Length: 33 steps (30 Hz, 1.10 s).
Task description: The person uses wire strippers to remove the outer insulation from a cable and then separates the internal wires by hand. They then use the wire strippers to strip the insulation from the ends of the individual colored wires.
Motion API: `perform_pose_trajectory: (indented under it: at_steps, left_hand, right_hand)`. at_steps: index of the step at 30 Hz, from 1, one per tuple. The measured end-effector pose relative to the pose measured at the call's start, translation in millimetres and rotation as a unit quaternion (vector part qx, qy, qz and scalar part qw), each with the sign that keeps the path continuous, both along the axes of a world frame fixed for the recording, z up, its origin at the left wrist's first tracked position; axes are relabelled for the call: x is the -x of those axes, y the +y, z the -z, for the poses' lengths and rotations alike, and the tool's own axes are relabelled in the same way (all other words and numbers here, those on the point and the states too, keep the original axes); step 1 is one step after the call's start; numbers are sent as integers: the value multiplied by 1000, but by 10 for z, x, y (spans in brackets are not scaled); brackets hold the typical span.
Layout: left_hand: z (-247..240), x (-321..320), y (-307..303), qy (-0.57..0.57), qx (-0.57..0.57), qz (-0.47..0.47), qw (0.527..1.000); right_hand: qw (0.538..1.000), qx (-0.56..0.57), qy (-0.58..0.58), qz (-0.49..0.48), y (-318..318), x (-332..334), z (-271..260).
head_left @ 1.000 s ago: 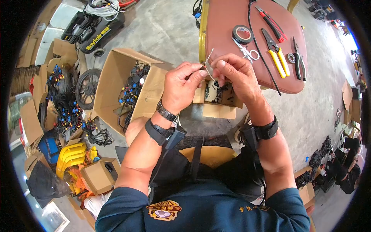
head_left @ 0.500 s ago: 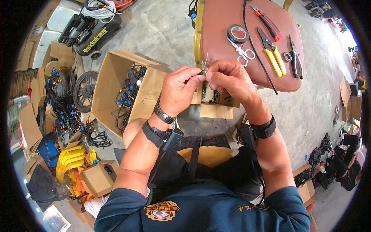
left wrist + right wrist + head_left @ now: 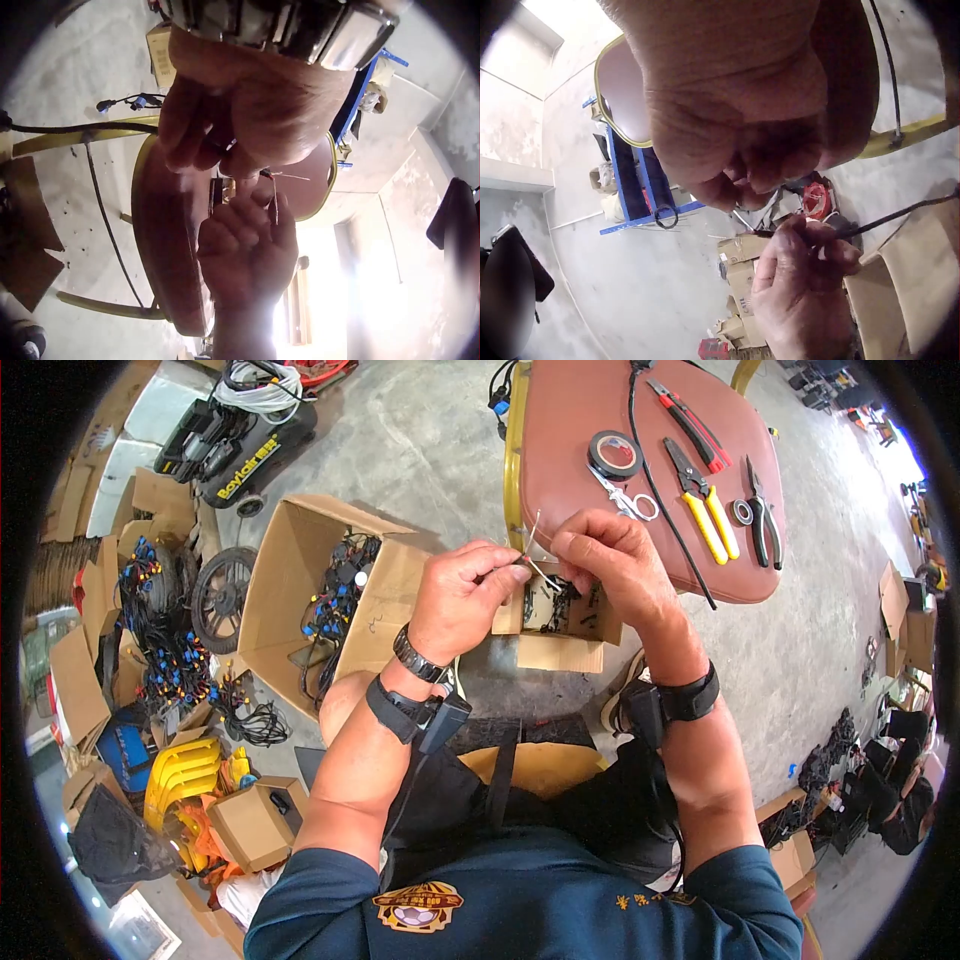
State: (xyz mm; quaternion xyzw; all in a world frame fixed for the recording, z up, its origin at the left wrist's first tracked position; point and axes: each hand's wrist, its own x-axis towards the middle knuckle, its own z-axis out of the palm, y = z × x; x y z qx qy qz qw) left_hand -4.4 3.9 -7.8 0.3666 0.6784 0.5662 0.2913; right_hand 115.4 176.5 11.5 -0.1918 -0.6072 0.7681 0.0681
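My left hand (image 3: 455, 595) pinches the end of a black cable (image 3: 896, 219) between thumb and forefinger. Thin pale wires (image 3: 545, 575) fan out from that end, one upward and another down to the right. Close beside them is my right hand (image 3: 615, 565), its fingers curled and thumb near the forefinger; I cannot tell if a wire is between them. In the left wrist view, a bare wire (image 3: 294, 178) sticks out sideways past the right hand's fingertips, with a reddish bit at its base. The cable runs back behind the left hand.
A brown padded seat (image 3: 560, 450) holds black tape (image 3: 615, 455), scissors (image 3: 628, 500), yellow-handled wire strippers (image 3: 712, 525), pliers (image 3: 766, 525), a red-and-black cutter (image 3: 690, 425) and a black cord (image 3: 655, 480). Below the hands stands a small carton (image 3: 560, 652). Left is a larger carton (image 3: 275, 590) of connectors.
The right fingertips met the wires at the cable end half a second ago; now they have drawn back slightly to the right, and a lower wire shows. The left hand keeps its pinch.
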Motion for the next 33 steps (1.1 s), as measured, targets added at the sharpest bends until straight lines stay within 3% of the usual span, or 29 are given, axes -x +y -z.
perform_pose_trajectory:
  at_steps: [12,15,33]
  left_hand:
    - [12,-68,-4,-39,26,39,998]
    - [19,-75,-11,-137,22,18,990]
    - [-109,-45,2,-167,62,0,984]
  right_hand:
    - [999,-19,26,23,4,-10,2]
    - [998,-5,44,37,-12,-6,20]
    - [997,-29,50,48,-48,29,49]
